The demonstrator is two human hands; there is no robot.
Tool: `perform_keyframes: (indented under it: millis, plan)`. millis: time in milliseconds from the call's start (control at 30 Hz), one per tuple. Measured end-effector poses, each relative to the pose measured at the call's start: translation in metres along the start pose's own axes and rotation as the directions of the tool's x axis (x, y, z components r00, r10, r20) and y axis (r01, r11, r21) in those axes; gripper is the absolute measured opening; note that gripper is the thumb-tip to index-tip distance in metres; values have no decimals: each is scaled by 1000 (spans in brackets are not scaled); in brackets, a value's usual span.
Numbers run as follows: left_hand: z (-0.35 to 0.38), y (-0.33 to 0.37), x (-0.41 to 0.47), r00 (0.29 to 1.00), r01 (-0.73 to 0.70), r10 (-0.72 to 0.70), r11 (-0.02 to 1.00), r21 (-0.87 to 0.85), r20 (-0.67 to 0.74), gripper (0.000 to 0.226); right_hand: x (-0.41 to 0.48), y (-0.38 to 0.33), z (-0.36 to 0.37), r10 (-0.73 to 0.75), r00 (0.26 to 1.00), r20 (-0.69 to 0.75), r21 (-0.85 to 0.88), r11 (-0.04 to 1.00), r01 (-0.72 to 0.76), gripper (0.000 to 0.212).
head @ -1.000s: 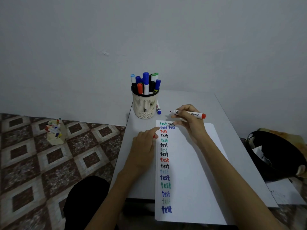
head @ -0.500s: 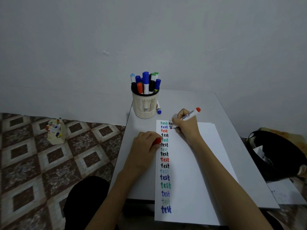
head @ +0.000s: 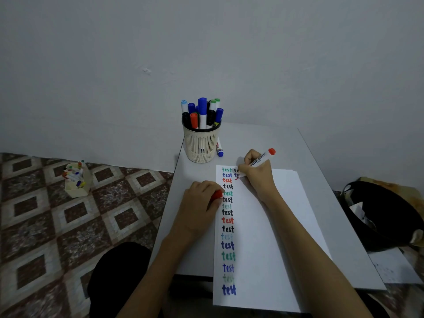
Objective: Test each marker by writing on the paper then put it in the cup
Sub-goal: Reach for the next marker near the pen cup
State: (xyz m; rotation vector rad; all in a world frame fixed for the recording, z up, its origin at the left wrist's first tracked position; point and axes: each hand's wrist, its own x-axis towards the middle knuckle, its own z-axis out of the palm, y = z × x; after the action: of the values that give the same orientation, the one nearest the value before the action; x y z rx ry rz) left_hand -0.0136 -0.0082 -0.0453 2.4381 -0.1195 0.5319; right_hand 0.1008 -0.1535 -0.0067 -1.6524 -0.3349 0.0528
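Note:
My right hand (head: 258, 174) grips a white marker with a red end (head: 261, 159), its tip down on the white paper (head: 263, 237) at the top of a second column of "test" words. My left hand (head: 199, 203) rests at the paper's left edge and holds the red cap (head: 216, 194). A cream mesh cup (head: 202, 143) stands behind the paper, holding several capped markers. One blue-capped marker (head: 219, 149) lies on the table just right of the cup.
The grey table (head: 286, 143) stands against a wall. On the tiled floor to the left sits a small box of markers (head: 75, 180). A black bag (head: 385, 214) lies to the right of the table.
My right hand swung the marker from level to tip-down on the paper and a short red stroke has appeared. My left hand curled round the red cap.

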Motion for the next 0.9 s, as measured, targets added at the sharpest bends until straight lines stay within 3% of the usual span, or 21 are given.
perform_keyframes:
  millis: [300, 433, 667, 900]
  plan:
    - [2, -1, 0, 1000, -8, 8, 1000, 11, -12, 26, 0, 1, 0, 7, 998, 65, -61, 998, -3, 31]
    - [1, -2, 0, 1000, -11, 11, 1000, 7, -15, 25, 0, 2, -3, 4, 1000, 11, 6, 1000, -4, 34]
    - [1, -2, 0, 1000, -15, 15, 1000, 17, -24, 23, 1, 6, -1, -49, 999, 6, -56, 997, 49, 30]
    - [1, 0, 0, 1000, -11, 11, 1000, 17, -17, 23, 1, 5, -2, 2, 1000, -5, -40, 999, -2, 32]
